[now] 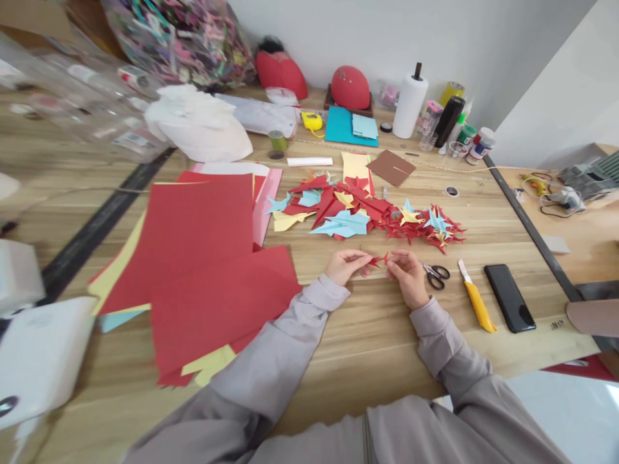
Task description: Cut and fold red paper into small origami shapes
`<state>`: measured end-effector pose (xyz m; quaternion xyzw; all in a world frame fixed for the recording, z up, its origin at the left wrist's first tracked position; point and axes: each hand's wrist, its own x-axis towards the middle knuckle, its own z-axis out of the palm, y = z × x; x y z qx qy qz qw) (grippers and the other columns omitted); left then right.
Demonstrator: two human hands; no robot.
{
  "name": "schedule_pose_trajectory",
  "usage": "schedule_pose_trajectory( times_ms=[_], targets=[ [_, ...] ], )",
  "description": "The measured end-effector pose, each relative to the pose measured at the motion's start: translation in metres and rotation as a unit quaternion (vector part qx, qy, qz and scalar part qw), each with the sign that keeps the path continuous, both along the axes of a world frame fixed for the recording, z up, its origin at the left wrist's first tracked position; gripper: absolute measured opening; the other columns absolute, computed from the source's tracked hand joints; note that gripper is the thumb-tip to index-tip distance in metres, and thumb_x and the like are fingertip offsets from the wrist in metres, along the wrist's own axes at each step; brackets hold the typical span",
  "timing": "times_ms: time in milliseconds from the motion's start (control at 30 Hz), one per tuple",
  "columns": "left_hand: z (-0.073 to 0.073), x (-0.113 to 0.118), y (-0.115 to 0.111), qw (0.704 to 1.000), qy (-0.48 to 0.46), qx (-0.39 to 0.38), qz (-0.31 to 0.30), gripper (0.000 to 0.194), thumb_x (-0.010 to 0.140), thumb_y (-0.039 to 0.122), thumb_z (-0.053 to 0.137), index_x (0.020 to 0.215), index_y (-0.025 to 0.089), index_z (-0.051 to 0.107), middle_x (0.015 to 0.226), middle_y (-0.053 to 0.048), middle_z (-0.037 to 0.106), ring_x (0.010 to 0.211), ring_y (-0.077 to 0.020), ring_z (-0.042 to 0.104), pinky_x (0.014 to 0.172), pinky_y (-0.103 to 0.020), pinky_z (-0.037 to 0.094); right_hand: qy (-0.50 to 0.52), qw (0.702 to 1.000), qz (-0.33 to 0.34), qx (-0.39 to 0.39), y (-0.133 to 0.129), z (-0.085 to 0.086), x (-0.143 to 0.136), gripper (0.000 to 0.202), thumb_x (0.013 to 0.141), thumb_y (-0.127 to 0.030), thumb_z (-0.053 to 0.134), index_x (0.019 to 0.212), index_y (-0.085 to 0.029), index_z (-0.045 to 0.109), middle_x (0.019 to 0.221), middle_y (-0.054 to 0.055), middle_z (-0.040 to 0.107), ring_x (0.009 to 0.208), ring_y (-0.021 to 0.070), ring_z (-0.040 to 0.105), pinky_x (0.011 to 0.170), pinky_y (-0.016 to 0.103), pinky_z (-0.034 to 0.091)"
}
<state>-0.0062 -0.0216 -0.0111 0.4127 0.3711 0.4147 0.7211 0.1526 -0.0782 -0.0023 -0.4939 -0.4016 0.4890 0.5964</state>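
A red folded paper (375, 261) is pinched by the fingers of the left hand (344, 265) and right hand (407, 273) — scissors (433, 275) are placed at the latter's three o'clock.

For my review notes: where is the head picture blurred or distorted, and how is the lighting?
Head view: clear bottles at the left look smeared and stretched; the left hand and right hand are fairly clear, though the small red paper piece between them shows little detail; light is soft, shadows faint; the pale floor at lower right is bright.
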Motion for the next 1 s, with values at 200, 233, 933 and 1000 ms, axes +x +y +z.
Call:
schedule_pose_trajectory(
  times_ms=[200, 233, 933, 1000],
  targets=[
    [0.0024, -0.0005, -0.0011, 1.000, -0.003, -0.007, -0.023, 0.039, 0.052, 0.043, 0.083, 0.070, 0.011, 0.070, 0.058, -0.005, 0.069, 0.043, -0.0115, 0.058, 0.047, -0.025, 0.049, -0.079, 0.997, 0.018, 0.016, -0.0009, -0.0067, 0.0025, 0.019, 0.073, -0.034, 0.071, 0.087, -0.022, 0.066, 0.079, 0.001, 0.066, 0.061, 0.0120, 0.057, 0.058, 0.027, 0.047],
    [0.0025, -0.0006, -0.0012, 1.000, -0.003, -0.008, -0.025, 0.039, 0.052, 0.043, 0.083, 0.070, 0.011, 0.070, 0.057, -0.005, 0.069, 0.042, -0.0114, 0.058, 0.047, -0.025, 0.049, -0.100, 0.994, 0.019, 0.024, -0.0009, -0.0079, 0.0034, 0.018, 0.073, -0.033, 0.070, 0.087, -0.022, 0.067, 0.080, 0.001, 0.066, 0.063, 0.0126, 0.057, 0.062, 0.028, 0.048],
    [-0.0042, -0.0022, 0.0002, 0.999, 0.025, 0.020, -0.038, 0.038, 0.057, 0.044, 0.079, 0.073, 0.011, 0.070, 0.060, -0.005, 0.069, 0.044, -0.0111, 0.057, 0.049, -0.026, 0.050, -0.247, 0.964, 0.002, 0.095, 0.0021, -0.0012, 0.0072, 0.009, 0.078, -0.032, 0.066, 0.075, -0.025, 0.070, 0.086, 0.004, 0.055, 0.080, 0.0172, 0.053, 0.067, 0.030, 0.044],
    [-0.0033, -0.0023, 0.0001, 0.999, 0.023, 0.020, -0.037, 0.037, 0.057, 0.044, 0.079, 0.073, 0.011, 0.070, 0.059, -0.005, 0.069, 0.043, -0.0110, 0.057, 0.049, -0.026, 0.050, -0.255, 0.962, 0.002, 0.101, 0.0018, -0.0009, 0.0074, 0.009, 0.079, -0.032, 0.065, 0.076, -0.025, 0.070, 0.083, 0.003, 0.055, 0.079, 0.0168, 0.053, 0.071, 0.031, 0.045]
  ],
)
